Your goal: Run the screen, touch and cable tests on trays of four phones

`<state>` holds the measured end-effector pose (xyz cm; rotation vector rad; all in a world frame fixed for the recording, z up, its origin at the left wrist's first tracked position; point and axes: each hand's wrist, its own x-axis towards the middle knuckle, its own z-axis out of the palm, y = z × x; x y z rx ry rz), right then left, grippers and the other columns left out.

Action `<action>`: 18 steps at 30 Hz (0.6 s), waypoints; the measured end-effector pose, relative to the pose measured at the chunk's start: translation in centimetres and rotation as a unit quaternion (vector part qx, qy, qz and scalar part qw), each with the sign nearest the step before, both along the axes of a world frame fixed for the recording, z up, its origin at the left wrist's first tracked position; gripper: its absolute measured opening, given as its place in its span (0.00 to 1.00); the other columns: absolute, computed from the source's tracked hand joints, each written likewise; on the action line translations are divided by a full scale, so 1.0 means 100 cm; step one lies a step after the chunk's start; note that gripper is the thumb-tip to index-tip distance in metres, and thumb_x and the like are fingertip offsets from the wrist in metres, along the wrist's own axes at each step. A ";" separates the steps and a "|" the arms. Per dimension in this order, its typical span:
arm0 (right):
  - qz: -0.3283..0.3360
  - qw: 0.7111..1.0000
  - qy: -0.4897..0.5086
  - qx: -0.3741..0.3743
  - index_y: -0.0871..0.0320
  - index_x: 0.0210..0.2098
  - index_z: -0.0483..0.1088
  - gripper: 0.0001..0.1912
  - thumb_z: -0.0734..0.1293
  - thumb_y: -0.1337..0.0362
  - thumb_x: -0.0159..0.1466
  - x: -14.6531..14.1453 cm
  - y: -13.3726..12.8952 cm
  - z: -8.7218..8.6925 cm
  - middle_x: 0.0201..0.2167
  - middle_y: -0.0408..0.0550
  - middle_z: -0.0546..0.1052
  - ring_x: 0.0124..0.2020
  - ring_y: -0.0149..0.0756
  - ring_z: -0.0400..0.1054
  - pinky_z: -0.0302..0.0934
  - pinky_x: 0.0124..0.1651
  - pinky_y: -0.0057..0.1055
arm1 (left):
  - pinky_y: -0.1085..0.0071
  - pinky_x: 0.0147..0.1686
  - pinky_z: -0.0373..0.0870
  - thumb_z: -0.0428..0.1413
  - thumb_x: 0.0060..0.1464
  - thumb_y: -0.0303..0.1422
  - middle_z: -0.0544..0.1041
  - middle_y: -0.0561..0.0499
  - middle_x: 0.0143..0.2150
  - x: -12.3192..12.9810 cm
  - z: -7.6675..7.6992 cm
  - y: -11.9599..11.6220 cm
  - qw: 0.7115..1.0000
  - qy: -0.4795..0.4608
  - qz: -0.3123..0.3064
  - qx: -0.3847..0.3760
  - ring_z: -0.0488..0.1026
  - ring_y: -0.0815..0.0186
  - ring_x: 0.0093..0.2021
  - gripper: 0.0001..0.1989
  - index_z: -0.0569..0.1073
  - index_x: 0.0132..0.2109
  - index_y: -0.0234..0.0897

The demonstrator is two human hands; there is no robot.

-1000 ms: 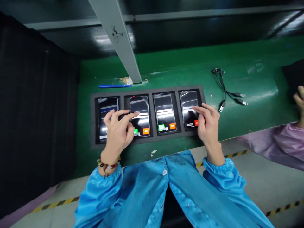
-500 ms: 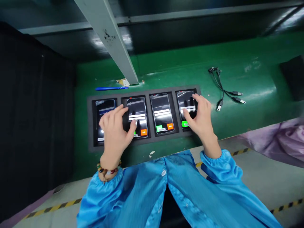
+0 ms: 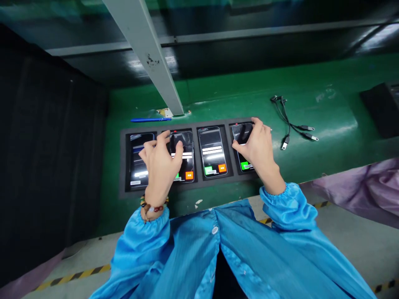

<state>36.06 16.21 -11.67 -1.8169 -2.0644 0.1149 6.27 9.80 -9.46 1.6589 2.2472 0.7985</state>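
A dark grey foam tray (image 3: 199, 183) holds several phones in a row of recesses. My left hand (image 3: 162, 164) hovers over the second phone from the left (image 3: 187, 164), thumb and fingers apart. That hand also partly covers the leftmost phone (image 3: 137, 160), whose screen is mostly dark. Nothing touches the third phone (image 3: 213, 151), which shows white bars and green and orange buttons. At the rightmost phone (image 3: 245, 155), my right hand (image 3: 258, 145) spans the upper part, its thumb by the left edge and its fingers spread toward the upper right. Its palm hides the phone's right side.
Behind the tray lies a blue pen (image 3: 151, 120), beside the foot of a grey metal post (image 3: 156, 62). Short black USB cables (image 3: 289, 122) rest on the green table (image 3: 330, 137) to the right. A black object (image 3: 380, 110) sits at the far right, and a black curtain (image 3: 46, 158) hangs left.
My left hand has shifted right and up over the second phone, its thumb now higher. My right hand has moved up and left across the rightmost phone. The view has shifted slightly.
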 end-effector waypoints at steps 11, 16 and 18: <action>-0.017 0.996 0.087 0.034 0.60 0.77 0.46 0.50 0.72 0.51 0.65 0.009 -0.019 0.005 0.70 0.70 0.69 0.69 0.63 0.70 0.74 0.65 0.62 | 0.55 0.63 0.74 0.62 0.69 0.39 0.83 0.44 0.62 -0.001 0.005 -0.014 0.966 -0.234 -0.023 0.109 0.81 0.55 0.63 0.20 0.73 0.64 0.44; 0.037 0.998 0.043 0.033 0.62 0.76 0.52 0.42 0.67 0.50 0.71 -0.013 -0.012 0.007 0.70 0.72 0.69 0.72 0.66 0.65 0.66 0.69 0.67 | 0.58 0.63 0.75 0.62 0.69 0.38 0.82 0.44 0.63 0.004 0.004 -0.015 0.959 -0.260 -0.031 0.110 0.81 0.57 0.62 0.19 0.74 0.63 0.43; 0.097 0.993 0.063 0.026 0.61 0.78 0.51 0.42 0.65 0.48 0.73 -0.032 -0.009 0.005 0.73 0.70 0.67 0.75 0.64 0.62 0.62 0.73 0.67 | 0.57 0.65 0.74 0.62 0.69 0.39 0.81 0.44 0.65 0.004 0.003 -0.018 0.964 -0.242 -0.031 0.107 0.79 0.57 0.65 0.19 0.73 0.64 0.44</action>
